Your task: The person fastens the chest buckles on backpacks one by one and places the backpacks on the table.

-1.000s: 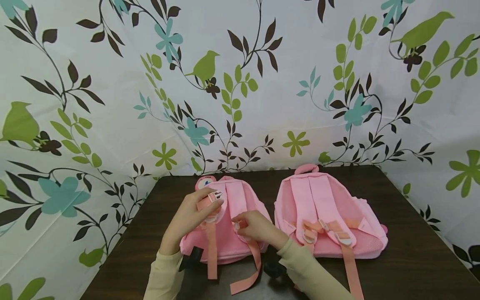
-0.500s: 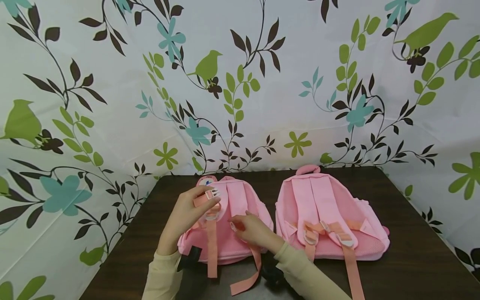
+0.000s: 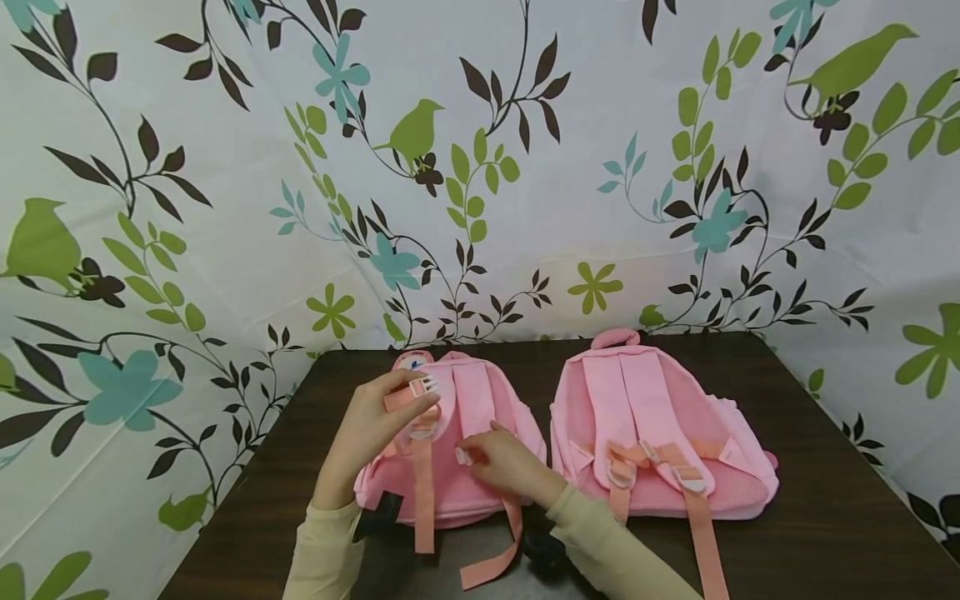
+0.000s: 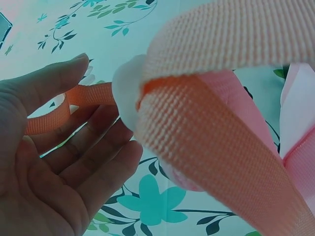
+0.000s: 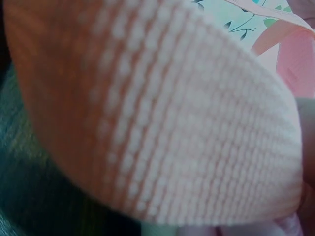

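The smaller pink backpack (image 3: 468,492) sits on the left with its strap side facing me. My left hand (image 3: 367,425) pinches a white pronged buckle half (image 3: 423,386) between thumb and fingers, near the top of that bag. A looped orange strap (image 4: 93,93) runs through this hand in the left wrist view, beside a white plastic strap adjuster (image 4: 127,86). Lower and to the right, my right hand (image 3: 510,464) pinches a small white buckle piece (image 3: 464,457), mostly covered by the fingers. Blurred orange webbing (image 5: 187,123) fills most of the right wrist view.
A larger pink backpack (image 3: 716,396) stands close on the right, its orange straps joined by a buckle (image 3: 649,452). Loose strap ends (image 3: 491,571) trail over the dark table (image 3: 825,500). A patterned cloth (image 3: 570,167) hangs behind.
Both hands have shifted slightly left, each with its buckle piece. The white piece in the right hand now shows a little more beyond the fingertips. The right backpack stays put.
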The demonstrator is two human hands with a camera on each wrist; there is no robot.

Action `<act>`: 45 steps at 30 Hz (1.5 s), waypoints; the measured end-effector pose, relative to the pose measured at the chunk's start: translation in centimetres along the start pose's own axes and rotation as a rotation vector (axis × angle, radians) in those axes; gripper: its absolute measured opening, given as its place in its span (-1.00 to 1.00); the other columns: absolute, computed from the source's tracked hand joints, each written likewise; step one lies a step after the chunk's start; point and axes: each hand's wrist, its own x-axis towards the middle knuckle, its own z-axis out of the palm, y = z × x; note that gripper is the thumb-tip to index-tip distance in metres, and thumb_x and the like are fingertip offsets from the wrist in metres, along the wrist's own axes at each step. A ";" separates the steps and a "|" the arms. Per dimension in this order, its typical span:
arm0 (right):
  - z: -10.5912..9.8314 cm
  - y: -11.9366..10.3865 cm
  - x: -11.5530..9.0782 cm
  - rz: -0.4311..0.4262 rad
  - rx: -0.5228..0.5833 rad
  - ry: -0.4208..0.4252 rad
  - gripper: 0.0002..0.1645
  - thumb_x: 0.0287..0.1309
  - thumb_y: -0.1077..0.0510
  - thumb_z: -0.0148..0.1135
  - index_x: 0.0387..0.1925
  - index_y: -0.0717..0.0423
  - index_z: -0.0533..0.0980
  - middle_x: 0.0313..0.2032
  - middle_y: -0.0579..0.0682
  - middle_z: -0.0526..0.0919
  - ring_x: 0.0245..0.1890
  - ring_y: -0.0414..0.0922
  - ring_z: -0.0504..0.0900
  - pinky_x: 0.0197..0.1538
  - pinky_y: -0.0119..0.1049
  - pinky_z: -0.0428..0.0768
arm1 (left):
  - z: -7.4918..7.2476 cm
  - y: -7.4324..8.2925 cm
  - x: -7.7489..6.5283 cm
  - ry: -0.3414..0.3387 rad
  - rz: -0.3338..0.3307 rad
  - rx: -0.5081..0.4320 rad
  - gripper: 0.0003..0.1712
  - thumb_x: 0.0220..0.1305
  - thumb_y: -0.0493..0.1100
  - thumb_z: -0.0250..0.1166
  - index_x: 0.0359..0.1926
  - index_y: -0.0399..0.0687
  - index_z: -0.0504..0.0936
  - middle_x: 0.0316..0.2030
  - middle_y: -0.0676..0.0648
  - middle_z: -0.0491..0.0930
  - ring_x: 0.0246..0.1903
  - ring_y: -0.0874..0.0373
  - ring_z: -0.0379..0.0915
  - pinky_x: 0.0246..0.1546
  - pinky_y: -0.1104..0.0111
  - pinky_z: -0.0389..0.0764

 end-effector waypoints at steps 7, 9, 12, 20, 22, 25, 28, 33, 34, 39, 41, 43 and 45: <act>-0.3 0.1 -0.1 0.031 0.060 -0.012 -0.65 0.16 0.25 0.40 0.02 0.14 0.69 -0.32 -0.14 0.68 -0.32 -0.25 0.51 0.16 -0.13 0.53 | 0.1 -0.3 -0.1 -0.002 -0.009 -0.003 -0.57 0.21 0.15 0.46 0.02 0.08 0.71 -0.03 0.02 0.68 -0.03 0.05 0.53 -0.05 0.06 0.62; -0.6 0.1 -0.1 0.039 0.085 -0.012 -0.65 0.18 0.25 0.40 0.03 0.12 0.69 -0.27 -0.14 0.69 -0.31 -0.26 0.51 -0.03 -0.29 0.59 | 0.1 -0.4 -0.2 -0.004 -0.010 -0.006 -0.56 0.21 0.16 0.46 0.03 0.09 0.71 -0.03 0.03 0.68 -0.02 0.05 0.53 -0.04 0.06 0.62; -1.0 0.2 0.0 0.022 0.089 0.003 -0.65 0.18 0.27 0.38 0.04 0.14 0.69 -0.21 -0.10 0.72 -0.30 -0.27 0.53 -0.14 -0.39 0.57 | 0.1 -0.3 -0.2 -0.009 -0.020 -0.020 -0.55 0.21 0.17 0.46 0.03 0.10 0.70 -0.02 0.04 0.67 -0.01 0.05 0.53 -0.02 0.02 0.61; -2.7 0.6 0.2 -0.057 0.118 0.071 -0.59 0.21 0.32 0.32 0.11 0.24 0.63 -0.34 -0.07 0.64 -0.39 -0.25 0.47 -0.28 -0.40 0.50 | 0.4 -0.5 0.0 -0.029 -0.036 -0.063 -0.55 0.18 0.20 0.46 0.03 0.15 0.71 -0.01 0.09 0.67 0.03 0.08 0.52 0.03 0.00 0.58; -3.3 0.6 0.2 -0.063 0.139 0.091 -0.56 0.22 0.32 0.32 0.15 0.25 0.61 -0.40 -0.12 0.57 -0.42 -0.26 0.44 -0.33 -0.41 0.47 | 0.5 -0.5 0.1 -0.038 -0.038 -0.073 -0.55 0.18 0.20 0.46 0.03 0.16 0.71 -0.03 0.10 0.67 0.01 0.09 0.52 0.01 0.03 0.58; -4.3 0.7 0.1 -0.055 0.195 0.118 -0.52 0.25 0.31 0.31 0.21 0.25 0.56 -0.44 -0.14 0.53 -0.47 -0.28 0.42 -0.37 -0.41 0.44 | 0.7 -0.5 0.2 -0.053 -0.039 -0.083 -0.56 0.18 0.21 0.46 0.03 0.18 0.71 -0.05 0.10 0.67 -0.02 0.10 0.53 -0.04 0.09 0.60; -5.3 0.6 -0.2 -0.032 0.271 0.158 -0.52 0.27 0.28 0.32 0.23 0.22 0.56 -0.35 -0.11 0.66 -0.41 -0.29 0.51 -0.32 -0.42 0.52 | 0.8 -0.5 0.2 -0.061 -0.027 -0.085 -0.56 0.19 0.21 0.46 0.03 0.20 0.71 -0.04 0.10 0.67 -0.03 0.11 0.53 -0.05 0.11 0.60; -6.8 0.2 -0.6 -0.014 0.319 0.218 -0.56 0.27 0.24 0.35 0.18 0.15 0.61 -0.11 -0.05 0.75 -0.22 -0.25 0.67 -0.14 -0.34 0.64 | 1.2 -0.5 0.3 -0.067 -0.011 -0.079 -0.53 0.19 0.21 0.45 0.05 0.16 0.71 0.00 0.12 0.66 0.02 0.14 0.54 -0.02 0.08 0.59; -7.0 0.1 -0.6 -0.013 0.319 0.222 -0.56 0.26 0.23 0.36 0.18 0.15 0.61 -0.10 -0.04 0.75 -0.20 -0.24 0.68 -0.13 -0.33 0.64 | 1.3 -0.5 0.4 -0.070 -0.008 -0.077 -0.52 0.20 0.21 0.45 0.06 0.13 0.71 0.00 0.12 0.66 0.02 0.14 0.54 -0.02 0.06 0.59; -7.7 0.3 -0.8 -0.053 0.294 0.253 -0.60 0.24 0.22 0.39 0.11 0.19 0.65 -0.10 -0.01 0.76 -0.23 -0.18 0.70 -0.15 -0.31 0.65 | 1.9 -0.5 0.6 -0.086 0.008 -0.062 -0.47 0.22 0.20 0.43 0.10 0.03 0.70 0.06 0.10 0.65 0.15 0.09 0.50 0.07 -0.03 0.56; -7.7 0.5 -0.8 -0.060 0.290 0.257 -0.61 0.23 0.21 0.40 0.10 0.17 0.66 -0.10 -0.01 0.76 -0.24 -0.17 0.71 -0.16 -0.29 0.66 | 2.1 -0.6 0.7 -0.092 0.024 -0.056 -0.50 0.24 0.18 0.43 0.09 0.01 0.70 0.05 0.08 0.66 0.14 0.09 0.50 0.07 -0.02 0.56; -7.7 0.6 -0.8 -0.059 0.294 0.253 -0.61 0.23 0.20 0.41 0.10 0.16 0.66 -0.12 -0.02 0.77 -0.25 -0.16 0.72 -0.17 -0.29 0.66 | 2.3 -0.7 0.9 -0.102 0.037 -0.049 -0.53 0.25 0.15 0.43 0.07 0.02 0.71 0.03 0.06 0.67 0.10 0.09 0.53 0.06 0.00 0.58; -7.7 0.6 -0.8 -0.053 0.299 0.243 -0.61 0.23 0.18 0.40 0.10 0.15 0.67 -0.15 -0.04 0.77 -0.26 -0.15 0.71 -0.19 -0.29 0.66 | 2.6 -0.9 1.0 -0.115 0.051 -0.039 -0.56 0.26 0.12 0.43 0.06 0.03 0.71 -0.01 0.06 0.67 0.03 0.11 0.55 0.03 0.02 0.59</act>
